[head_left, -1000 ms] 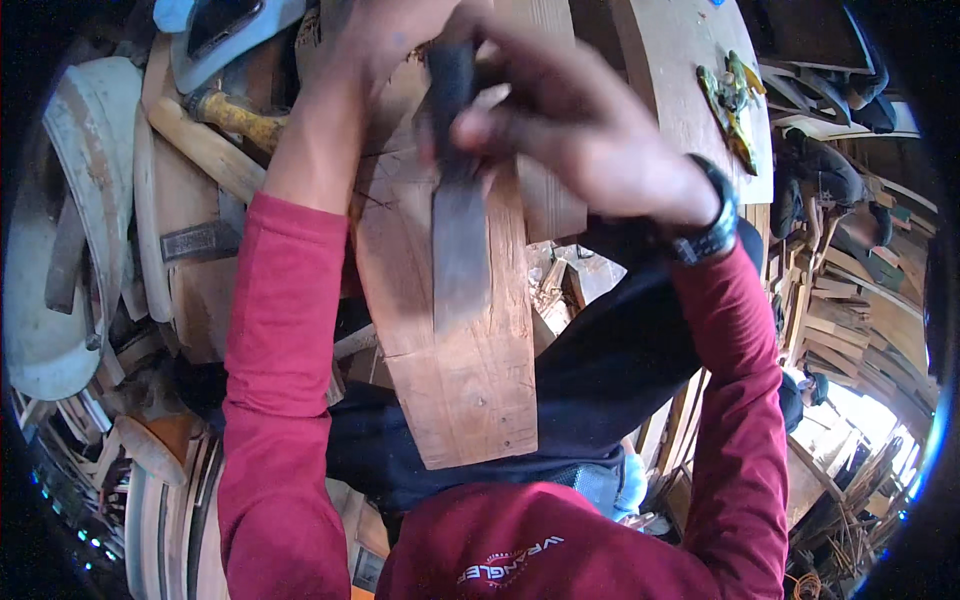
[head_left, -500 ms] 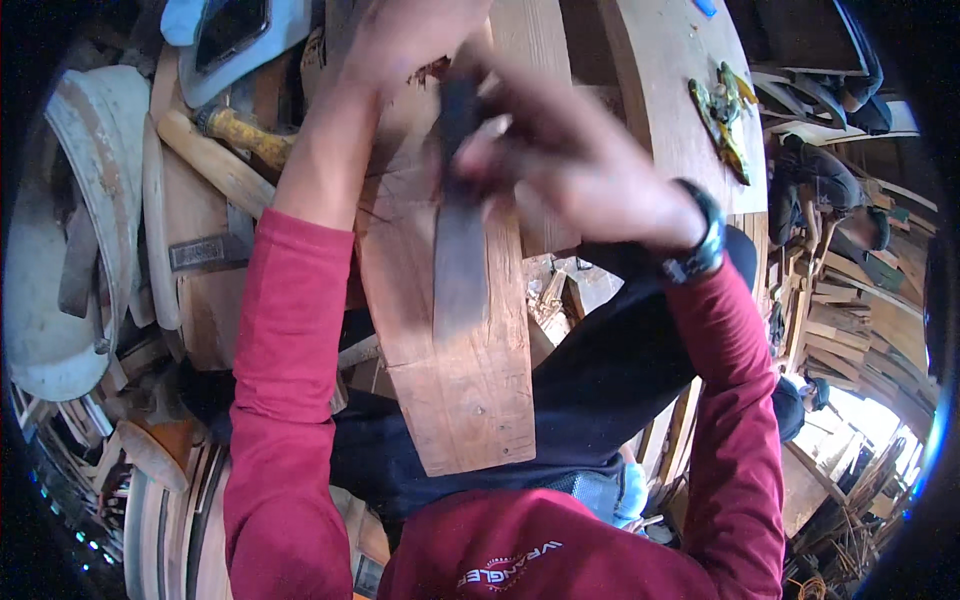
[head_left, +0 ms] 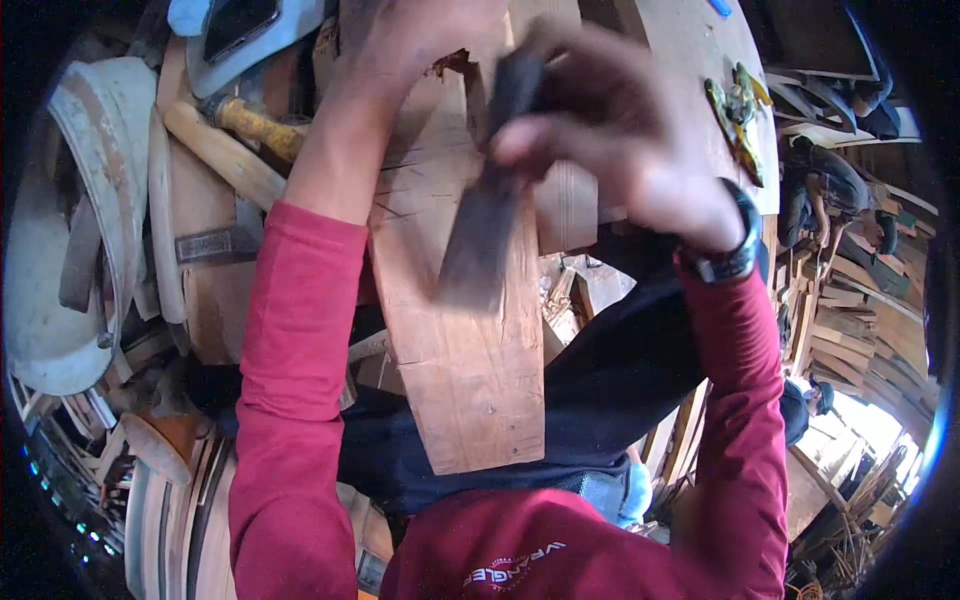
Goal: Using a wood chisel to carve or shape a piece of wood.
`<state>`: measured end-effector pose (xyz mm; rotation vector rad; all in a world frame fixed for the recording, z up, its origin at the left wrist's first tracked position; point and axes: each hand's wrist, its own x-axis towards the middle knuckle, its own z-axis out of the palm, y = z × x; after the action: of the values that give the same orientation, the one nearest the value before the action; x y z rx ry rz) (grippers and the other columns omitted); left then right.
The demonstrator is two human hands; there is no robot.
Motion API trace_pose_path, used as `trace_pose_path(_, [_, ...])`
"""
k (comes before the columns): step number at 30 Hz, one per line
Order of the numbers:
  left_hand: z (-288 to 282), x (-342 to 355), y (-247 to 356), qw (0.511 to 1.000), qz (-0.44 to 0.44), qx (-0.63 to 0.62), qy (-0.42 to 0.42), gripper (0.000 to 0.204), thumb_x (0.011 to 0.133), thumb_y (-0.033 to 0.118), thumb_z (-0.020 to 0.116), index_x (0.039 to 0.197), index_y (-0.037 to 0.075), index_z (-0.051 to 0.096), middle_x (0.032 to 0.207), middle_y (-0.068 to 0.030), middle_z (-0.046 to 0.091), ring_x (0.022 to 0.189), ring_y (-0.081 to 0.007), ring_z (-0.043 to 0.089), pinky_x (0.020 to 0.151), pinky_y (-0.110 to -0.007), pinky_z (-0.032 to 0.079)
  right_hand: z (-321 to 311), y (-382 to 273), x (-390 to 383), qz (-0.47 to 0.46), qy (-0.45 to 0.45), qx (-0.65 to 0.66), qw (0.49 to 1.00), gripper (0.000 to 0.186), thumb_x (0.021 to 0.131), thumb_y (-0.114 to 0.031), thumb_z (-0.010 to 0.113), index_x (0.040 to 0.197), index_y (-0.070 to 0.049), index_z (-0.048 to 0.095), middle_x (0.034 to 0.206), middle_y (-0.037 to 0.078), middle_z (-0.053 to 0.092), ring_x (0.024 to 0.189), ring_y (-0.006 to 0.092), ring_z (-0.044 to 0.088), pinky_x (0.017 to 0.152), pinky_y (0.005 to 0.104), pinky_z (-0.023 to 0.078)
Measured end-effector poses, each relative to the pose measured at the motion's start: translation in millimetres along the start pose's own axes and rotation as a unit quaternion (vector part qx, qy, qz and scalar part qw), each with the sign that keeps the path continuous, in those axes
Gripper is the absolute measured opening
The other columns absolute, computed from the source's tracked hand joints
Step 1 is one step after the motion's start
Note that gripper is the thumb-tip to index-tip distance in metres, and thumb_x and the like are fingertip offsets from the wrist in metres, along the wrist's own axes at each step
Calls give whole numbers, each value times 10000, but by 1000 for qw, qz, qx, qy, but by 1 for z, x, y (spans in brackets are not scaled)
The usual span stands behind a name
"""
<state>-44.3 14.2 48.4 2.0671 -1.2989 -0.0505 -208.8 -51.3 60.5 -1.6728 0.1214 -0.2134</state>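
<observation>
My right hand [head_left: 640,150], smeared by motion, grips a dark flat bar [head_left: 480,240]. Thumb and fingers close around its upper part, while the lower end hangs slanted over a tapered wooden board [head_left: 470,400]. The blur hides what kind of tool the bar is. At the top edge my left hand [head_left: 430,30] rests by the far end of the board, close to a dark ragged hollow in the wood. Its fingers are mostly out of sight. The board's near end lies over my lap and has short dark lines along its left side.
A yellow-handled tool [head_left: 258,128] and a phone [head_left: 240,25] lie at the left. On a pale plank [head_left: 690,90] at the right sits a yellow-green hand tool [head_left: 738,125]. A bent-over person [head_left: 840,185] is farther right, among stacked wood strips [head_left: 850,330].
My right hand has swung rightward with the dark bar, which now leans, its lower end to the left. My left hand stays at the board's far end. The whole view has shifted slightly.
</observation>
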Motion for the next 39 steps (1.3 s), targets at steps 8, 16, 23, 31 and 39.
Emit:
trace_pose_path(8, [4, 5, -8, 1000, 0, -20, -18, 205, 915, 163, 577, 956, -1, 692, 1051, -183, 679, 1036, -367, 639, 914, -437, 488, 1, 20, 3, -57, -11, -120, 991, 186, 897, -8, 711, 1063, 26, 634, 875, 88, 703, 763, 165, 690, 715, 294, 564])
trace_pose_path(16, [19, 13, -31, 996, 67, -65, 5, 181, 916, 135, 600, 963, -11, 696, 1062, -197, 676, 1030, -367, 639, 905, -431, 496, -5, 19, 4, -23, 62, -38, 997, 265, 876, -77, 744, 1094, 30, 638, 929, 106, 707, 816, 175, 679, 747, 325, 549])
trace_pose_path(23, [17, 14, -24, 998, 54, -39, 12, 193, 938, 138, 602, 995, -22, 692, 1078, -191, 678, 1051, -367, 636, 927, -433, 491, -17, -11, 1, 56, 24, -3, 998, 155, 842, -71, 757, 914, 13, 649, 822, 78, 719, 722, 174, 668, 686, 320, 523])
trace_pose_path(31, [18, 14, -29, 1000, 20, 6, -14, 209, 938, 139, 593, 1020, -17, 706, 1110, -188, 688, 1066, -347, 644, 957, -420, 489, 0, -4, 2, -33, -112, -161, 980, 268, 806, -183, 803, 832, 10, 618, 711, 149, 617, 648, 191, 592, 642, 354, 472])
trace_pose_path(39, [22, 13, -29, 999, 32, -42, -8, 183, 939, 132, 587, 975, -9, 697, 1080, -189, 683, 1036, -358, 652, 914, -426, 498, 7, 1, -3, -47, -95, -96, 990, 238, 772, -80, 804, 796, -1, 580, 699, 99, 609, 617, 136, 524, 599, 350, 441])
